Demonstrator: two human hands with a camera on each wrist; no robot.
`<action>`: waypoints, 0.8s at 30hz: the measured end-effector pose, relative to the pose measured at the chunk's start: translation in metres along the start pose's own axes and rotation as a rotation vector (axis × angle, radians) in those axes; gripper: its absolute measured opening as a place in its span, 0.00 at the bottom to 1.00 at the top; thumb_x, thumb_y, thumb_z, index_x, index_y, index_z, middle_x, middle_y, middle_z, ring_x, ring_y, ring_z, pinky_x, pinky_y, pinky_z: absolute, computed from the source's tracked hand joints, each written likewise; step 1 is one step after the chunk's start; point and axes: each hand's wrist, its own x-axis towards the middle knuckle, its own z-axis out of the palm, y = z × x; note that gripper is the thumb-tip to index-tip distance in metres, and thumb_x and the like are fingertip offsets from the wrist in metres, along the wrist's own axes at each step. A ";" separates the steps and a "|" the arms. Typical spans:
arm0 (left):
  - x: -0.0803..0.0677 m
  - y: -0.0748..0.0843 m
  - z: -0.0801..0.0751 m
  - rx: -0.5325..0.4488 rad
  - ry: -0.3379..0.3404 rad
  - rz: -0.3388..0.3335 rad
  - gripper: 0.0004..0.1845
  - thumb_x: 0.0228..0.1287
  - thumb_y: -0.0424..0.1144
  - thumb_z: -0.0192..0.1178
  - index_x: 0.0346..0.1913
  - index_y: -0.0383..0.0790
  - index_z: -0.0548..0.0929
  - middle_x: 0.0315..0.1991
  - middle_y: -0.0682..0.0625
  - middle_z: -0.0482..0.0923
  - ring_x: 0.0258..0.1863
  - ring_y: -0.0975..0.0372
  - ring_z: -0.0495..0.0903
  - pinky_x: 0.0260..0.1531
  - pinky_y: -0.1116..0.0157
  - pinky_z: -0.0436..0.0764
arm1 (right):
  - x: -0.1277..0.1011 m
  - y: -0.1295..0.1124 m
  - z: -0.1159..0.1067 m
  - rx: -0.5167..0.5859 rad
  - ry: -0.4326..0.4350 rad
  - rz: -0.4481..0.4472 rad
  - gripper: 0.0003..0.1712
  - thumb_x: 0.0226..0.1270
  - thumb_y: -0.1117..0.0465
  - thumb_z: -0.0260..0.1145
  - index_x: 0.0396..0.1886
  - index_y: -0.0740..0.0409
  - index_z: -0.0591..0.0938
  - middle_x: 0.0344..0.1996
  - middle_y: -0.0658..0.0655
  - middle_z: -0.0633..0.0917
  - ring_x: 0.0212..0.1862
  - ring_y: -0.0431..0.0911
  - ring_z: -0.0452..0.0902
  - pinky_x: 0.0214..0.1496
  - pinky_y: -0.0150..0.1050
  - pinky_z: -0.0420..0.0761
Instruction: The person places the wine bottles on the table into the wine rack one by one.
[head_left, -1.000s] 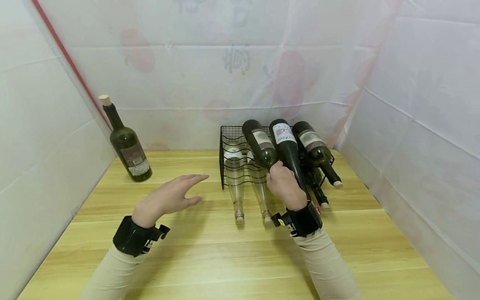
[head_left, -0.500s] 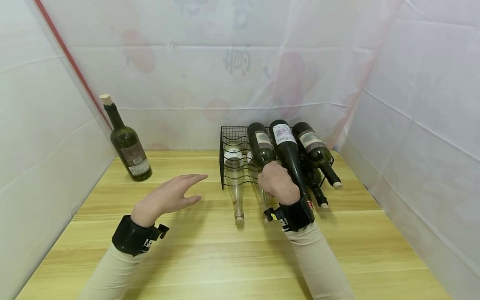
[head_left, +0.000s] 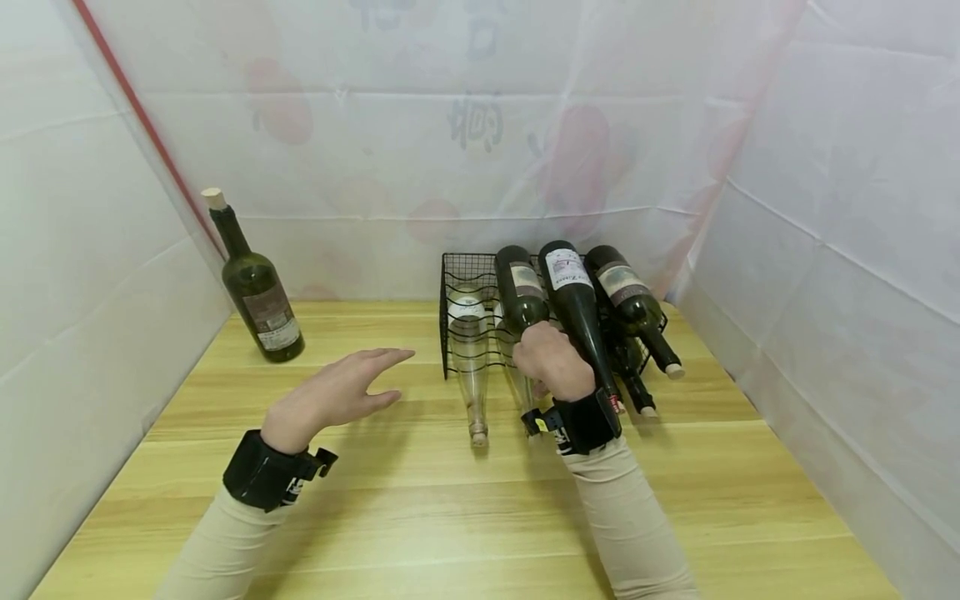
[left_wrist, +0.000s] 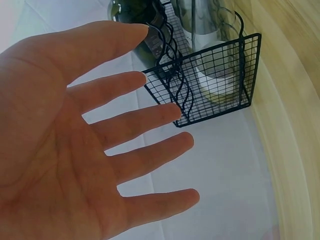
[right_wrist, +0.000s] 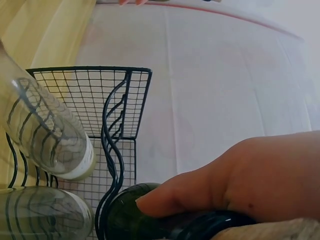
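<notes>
Right hand (head_left: 552, 360) wraps the neck and shoulder of a dark green bottle (head_left: 521, 293), fingers curled round the glass; the wrist view shows the thumb laid along its shoulder. The bottle lies base-first in the wire rack (head_left: 457, 275), on the upper tier, left of two more dark bottles (head_left: 573, 292) (head_left: 626, 298) on the same tier. Neck points out of the rack's front, tilted down toward the tabletop (head_left: 465, 500).

Left hand (head_left: 341, 392) hovers in front and to the left of the rack, fingers straight and spread, holding nothing, touching nothing.

Lower tier of the rack: two clear bottles (head_left: 468, 358) (head_left: 517, 367), necks sticking out of the front, directly under the held bottle. A sixth bottle (head_left: 257, 292), green and corked, stands upright well to the left of the rack.

Judgement on handling: the hold sits at the narrow end, so the heavy base has leverage. Keep the bottle's axis in line with the wavy wire cradle and slide it straight along that line, not sideways, since the neighbour on its right lies just beside it. Watch the clear necks below: a dipping wrist could knock them. The free hand is placed to brace the rack if it shifts.
</notes>
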 end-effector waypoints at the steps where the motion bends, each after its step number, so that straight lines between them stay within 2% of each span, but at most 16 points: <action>1: 0.000 0.000 0.000 -0.001 -0.002 0.000 0.34 0.74 0.41 0.62 0.78 0.38 0.66 0.74 0.36 0.70 0.73 0.40 0.70 0.73 0.42 0.71 | 0.000 0.000 0.001 -0.005 -0.002 -0.006 0.19 0.83 0.58 0.45 0.38 0.60 0.80 0.42 0.65 0.81 0.32 0.54 0.84 0.31 0.41 0.81; 4: 0.000 -0.001 0.002 -0.009 -0.010 -0.003 0.33 0.74 0.41 0.62 0.78 0.38 0.66 0.75 0.36 0.70 0.73 0.40 0.70 0.73 0.42 0.71 | 0.000 0.002 0.002 0.010 -0.005 -0.016 0.21 0.83 0.58 0.44 0.28 0.55 0.75 0.32 0.62 0.80 0.30 0.54 0.85 0.28 0.41 0.80; 7: -0.001 -0.001 0.003 -0.015 -0.011 -0.002 0.33 0.75 0.41 0.62 0.78 0.39 0.66 0.74 0.36 0.70 0.73 0.40 0.70 0.73 0.41 0.71 | -0.001 0.003 0.002 0.039 -0.003 -0.007 0.21 0.84 0.56 0.43 0.28 0.54 0.72 0.30 0.60 0.78 0.28 0.53 0.85 0.27 0.41 0.80; 12: -0.001 -0.002 0.003 -0.015 -0.011 -0.005 0.33 0.75 0.41 0.62 0.78 0.39 0.66 0.75 0.36 0.70 0.73 0.40 0.70 0.73 0.42 0.71 | -0.003 0.009 0.000 0.012 -0.008 -0.023 0.23 0.85 0.52 0.40 0.31 0.54 0.74 0.40 0.62 0.79 0.28 0.51 0.83 0.31 0.41 0.81; 16: 0.000 -0.003 0.003 -0.013 -0.004 0.006 0.33 0.74 0.40 0.62 0.78 0.38 0.66 0.74 0.36 0.70 0.73 0.40 0.70 0.73 0.42 0.71 | -0.012 0.012 -0.004 0.014 -0.022 -0.058 0.24 0.86 0.51 0.37 0.32 0.55 0.74 0.49 0.65 0.78 0.26 0.51 0.84 0.42 0.42 0.80; 19: 0.000 -0.004 0.001 -0.010 0.003 0.014 0.33 0.74 0.40 0.62 0.77 0.37 0.67 0.74 0.35 0.70 0.73 0.40 0.70 0.73 0.42 0.71 | -0.022 0.014 -0.009 0.002 -0.039 -0.079 0.23 0.85 0.52 0.39 0.37 0.57 0.76 0.47 0.66 0.79 0.25 0.52 0.84 0.49 0.45 0.79; 21: 0.001 -0.004 0.001 -0.005 0.007 0.018 0.33 0.74 0.40 0.62 0.77 0.37 0.67 0.74 0.35 0.70 0.73 0.40 0.71 0.73 0.42 0.71 | -0.029 0.014 -0.012 -0.018 -0.044 -0.093 0.22 0.85 0.53 0.40 0.46 0.60 0.78 0.44 0.65 0.80 0.25 0.51 0.84 0.52 0.47 0.79; 24: 0.001 -0.004 0.000 -0.002 0.005 0.013 0.33 0.74 0.40 0.62 0.77 0.37 0.67 0.74 0.35 0.70 0.73 0.40 0.71 0.73 0.42 0.71 | -0.032 0.015 -0.015 -0.033 -0.048 -0.116 0.20 0.85 0.56 0.42 0.54 0.61 0.78 0.39 0.63 0.80 0.24 0.50 0.82 0.52 0.46 0.79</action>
